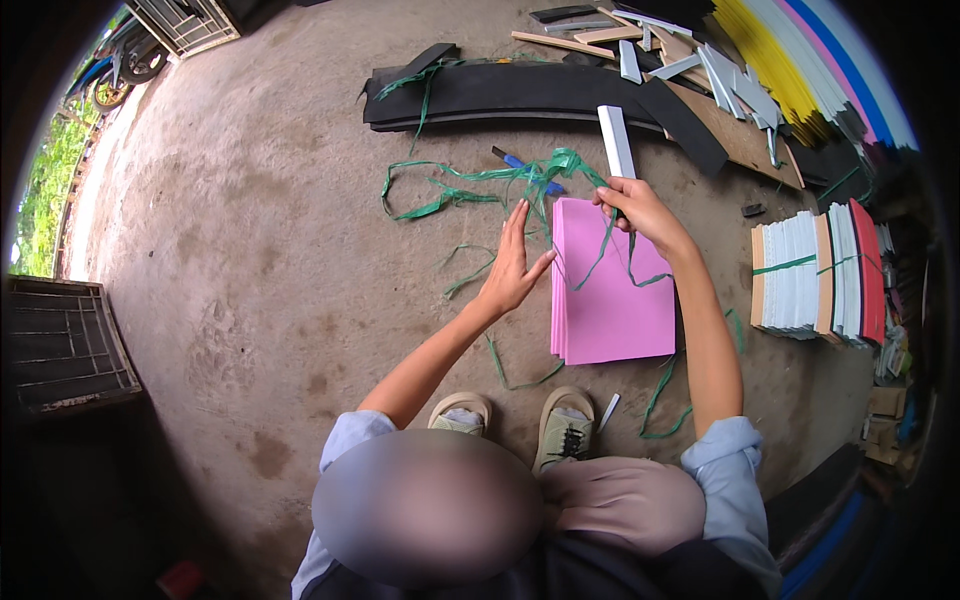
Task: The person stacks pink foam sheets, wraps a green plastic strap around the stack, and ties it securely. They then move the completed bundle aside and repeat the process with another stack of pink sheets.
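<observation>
Pink stack (617,315) lies flat on the floor (290,240), under the right fingers and right of the left fingertips, likely for two-handed reach; left hand (513,268) has fingers straight, thumb spread, seemingly there to steady the edge, actual contact unclear. Right hand (634,208) has thumb and fingers pinched on green strap (565,163), probably keeping the tangle in control, though its exact path behind those fingers is hidden. Blue tool (514,161), just beyond the left fingertips, is partly strap-covered, type hard to confirm.
</observation>
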Demonstrator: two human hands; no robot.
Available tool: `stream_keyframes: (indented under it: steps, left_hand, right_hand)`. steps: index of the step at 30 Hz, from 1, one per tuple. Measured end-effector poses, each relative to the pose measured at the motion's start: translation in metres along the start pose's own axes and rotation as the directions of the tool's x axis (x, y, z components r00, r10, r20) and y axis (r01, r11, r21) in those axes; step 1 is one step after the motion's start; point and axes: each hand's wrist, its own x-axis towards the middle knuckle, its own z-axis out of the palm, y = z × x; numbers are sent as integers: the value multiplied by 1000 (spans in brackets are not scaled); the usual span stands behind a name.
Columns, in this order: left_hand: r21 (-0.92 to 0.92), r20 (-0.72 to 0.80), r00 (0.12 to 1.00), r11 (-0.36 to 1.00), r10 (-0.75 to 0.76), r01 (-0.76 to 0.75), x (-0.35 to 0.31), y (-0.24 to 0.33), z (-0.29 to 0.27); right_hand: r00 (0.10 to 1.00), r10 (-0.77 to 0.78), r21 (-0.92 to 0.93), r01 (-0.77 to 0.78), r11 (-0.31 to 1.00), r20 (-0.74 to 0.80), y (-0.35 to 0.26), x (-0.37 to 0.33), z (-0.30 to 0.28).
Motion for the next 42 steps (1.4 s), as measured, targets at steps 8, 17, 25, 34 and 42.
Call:
stream_keyframes:
  steps: [8, 17, 25, 34, 42]
  left_hand:
    - [-460, 413, 910, 855, -31, 238, 9, 53, 2]
    - [-679, -28, 932, 691, -360, 247, 33, 23, -101]
    - [-850, -425, 544, 526, -723, 35, 19, -56, -227]
    - [-606, -472, 453, 652, -756, 456, -19, -111, -202]
    - [-700, -327, 636, 631, -699, 333, -31, -76, -223]
  right_hand:
    - [1000, -8, 185, 12, 983, -19, -5, -14, -3]
    - [917, -396, -456, 376, 807, 55, 38, -25, -24]
    - [821, -212, -339, 24, 940, -530, 143, -3, -126]
    - [554, 254, -367, -767, 526, -793, 236, -31, -180]
    - [963, -265, -753, 215, 622, 56, 101, 16, 56]
